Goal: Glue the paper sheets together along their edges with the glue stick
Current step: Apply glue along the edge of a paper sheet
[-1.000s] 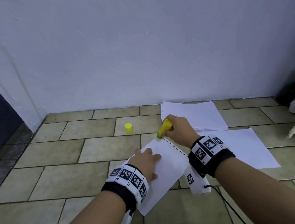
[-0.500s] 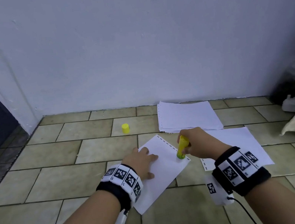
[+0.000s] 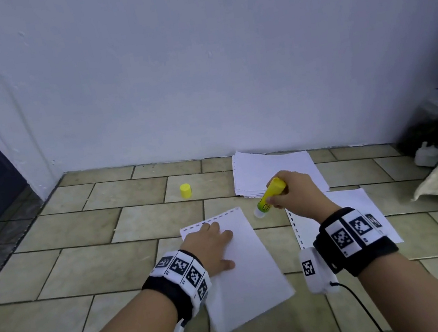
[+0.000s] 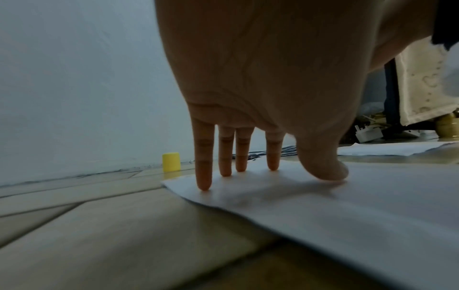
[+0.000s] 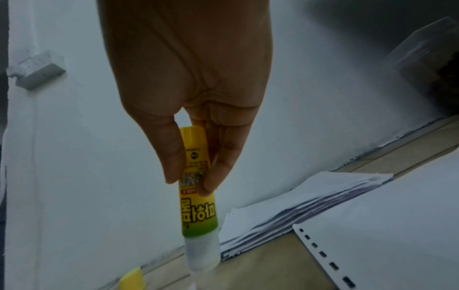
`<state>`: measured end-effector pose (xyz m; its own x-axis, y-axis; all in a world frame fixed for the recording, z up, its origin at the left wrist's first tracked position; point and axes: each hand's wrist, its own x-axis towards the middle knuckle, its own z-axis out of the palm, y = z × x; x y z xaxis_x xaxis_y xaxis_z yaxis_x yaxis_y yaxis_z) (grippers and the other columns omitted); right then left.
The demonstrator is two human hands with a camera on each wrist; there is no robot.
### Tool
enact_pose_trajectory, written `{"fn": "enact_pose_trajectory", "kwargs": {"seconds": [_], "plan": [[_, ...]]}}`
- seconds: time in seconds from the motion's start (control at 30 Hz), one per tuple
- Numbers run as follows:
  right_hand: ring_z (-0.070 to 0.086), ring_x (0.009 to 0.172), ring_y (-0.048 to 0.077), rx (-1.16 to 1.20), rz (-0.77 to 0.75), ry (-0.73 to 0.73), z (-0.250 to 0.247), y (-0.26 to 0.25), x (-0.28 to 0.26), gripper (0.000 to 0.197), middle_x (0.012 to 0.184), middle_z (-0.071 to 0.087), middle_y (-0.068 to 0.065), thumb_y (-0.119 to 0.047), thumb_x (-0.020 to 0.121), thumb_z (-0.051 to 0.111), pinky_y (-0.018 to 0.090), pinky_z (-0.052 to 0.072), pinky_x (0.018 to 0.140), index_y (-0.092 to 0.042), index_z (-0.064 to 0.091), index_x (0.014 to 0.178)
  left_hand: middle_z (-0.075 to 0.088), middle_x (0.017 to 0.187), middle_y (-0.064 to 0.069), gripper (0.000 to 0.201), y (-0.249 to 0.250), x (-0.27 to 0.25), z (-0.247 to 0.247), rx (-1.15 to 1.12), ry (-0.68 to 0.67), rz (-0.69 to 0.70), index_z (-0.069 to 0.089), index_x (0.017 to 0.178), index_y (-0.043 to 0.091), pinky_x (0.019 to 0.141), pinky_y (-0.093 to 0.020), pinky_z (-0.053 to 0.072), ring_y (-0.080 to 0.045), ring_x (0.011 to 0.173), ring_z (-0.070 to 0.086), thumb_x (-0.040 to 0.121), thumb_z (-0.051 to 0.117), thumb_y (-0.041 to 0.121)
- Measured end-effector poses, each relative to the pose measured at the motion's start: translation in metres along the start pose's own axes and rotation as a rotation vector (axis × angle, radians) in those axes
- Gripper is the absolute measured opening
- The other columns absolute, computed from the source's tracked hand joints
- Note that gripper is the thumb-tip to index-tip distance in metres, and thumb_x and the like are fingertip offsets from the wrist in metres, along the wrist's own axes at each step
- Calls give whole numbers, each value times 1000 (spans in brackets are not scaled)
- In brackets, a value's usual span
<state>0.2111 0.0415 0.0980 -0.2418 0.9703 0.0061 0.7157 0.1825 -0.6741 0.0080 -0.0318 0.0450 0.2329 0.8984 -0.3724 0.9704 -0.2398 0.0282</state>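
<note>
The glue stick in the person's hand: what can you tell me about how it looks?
The glue stick is a yellow plastic tube shading to green near its clear, uncapped tip, with printed lettering on the side. The right hand grips its upper half, tilting the tip down and leftward just off the pressed paper's corner. Whether the tip touches the floor is unclear.

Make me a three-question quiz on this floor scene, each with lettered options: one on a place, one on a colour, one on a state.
1. Where is the cap?
A. on the glue stick
B. on the floor tiles, left of the paper stack
C. under the left hand

2. What colour is the cap?
A. yellow
B. red
C. blue

3. How is the left hand?
A. a fist
B. flat on a sheet
C. lifted

Answers:
1 B, it stands alone on a tile, left of the stack.
2 A, yellow like the glue stick.
3 B, straight fingers press the sheet.
</note>
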Motion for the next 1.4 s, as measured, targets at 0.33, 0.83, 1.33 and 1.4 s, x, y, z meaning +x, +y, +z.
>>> {"fn": "enact_pose_trajectory", "kwargs": {"seconds": [0.33, 0.83, 1.33, 1.4], "plan": [[59, 89, 21, -4, -10, -36, 44, -21, 17, 28, 99, 64, 7, -18, 81, 70, 31, 50, 75, -13, 60, 106, 39, 138, -5, 71, 2, 4, 1, -93, 6, -110, 39, 134, 12, 101, -40, 38, -27, 124, 39, 85, 57, 59], [55, 100, 23, -365, -114, -253, 47, -44, 26, 30, 117, 54, 11, -16, 87, 66, 26, 40, 71, -13, 57, 115, 29, 149, -6, 82, -2, 3, 4, -51, 10, -94, 29, 144, 11, 107, -42, 36, -29, 132, 32, 85, 59, 58], [61, 76, 13, -529, -37, -445, -25, -1, -24, 18, 86, 59, -5, -18, 79, 72, 20, 48, 61, -22, 59, 91, 36, 148, -9, 49, -13, 5, -11, 155, -40, 20, 33, 145, 9, 106, -35, 35, -28, 130, 42, 96, 42, 6], [70, 70, 15, -262, 30, -341, -39, 4, -19, 18, 78, 70, 1, -10, 75, 74, 31, 58, 70, -16, 60, 84, 38, 145, -9, 51, -16, 4, -9, 119, -24, 18, 35, 144, 12, 104, -36, 38, -27, 128, 43, 95, 43, 4]]}}
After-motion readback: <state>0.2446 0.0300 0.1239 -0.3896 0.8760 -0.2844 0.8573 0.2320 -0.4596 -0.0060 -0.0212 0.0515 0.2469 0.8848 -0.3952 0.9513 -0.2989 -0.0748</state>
